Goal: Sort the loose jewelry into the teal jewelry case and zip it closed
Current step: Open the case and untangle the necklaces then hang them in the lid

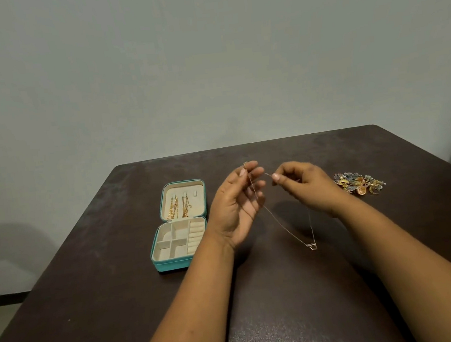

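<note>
Pale grey-green wall [208, 62] rises behind a dark brown table [94, 307], above which both hands are raised near the middle. The left hand [238, 205] is turned palm inward, its thumb and forefinger pinching one end of a thin necklace [285, 228] near the fingertips, the other fingers loosely bent. The right hand [305, 182] faces it, close beside it, pinching the other end of the chain between thumb and forefinger, the remaining fingers curled. From the two pinches the chain hangs in a narrow loop toward the person, with a small pendant [313, 246] at its lowest point; whether the pendant touches the tabletop cannot be told.

To the left of the left hand, the teal jewelry case [173, 267] lies open flat on the table. Its cream-lined lid [195, 184], on the far side, carries two gold chains [179, 207] hanging from hooks. The near half has divided cream compartments and a row of ring rolls [196, 235] along its right side.

Well to the right of the right hand, a small heap of loose jewelry [360, 182], gold and bluish pieces tangled together, rests on the table near its far right edge.
</note>
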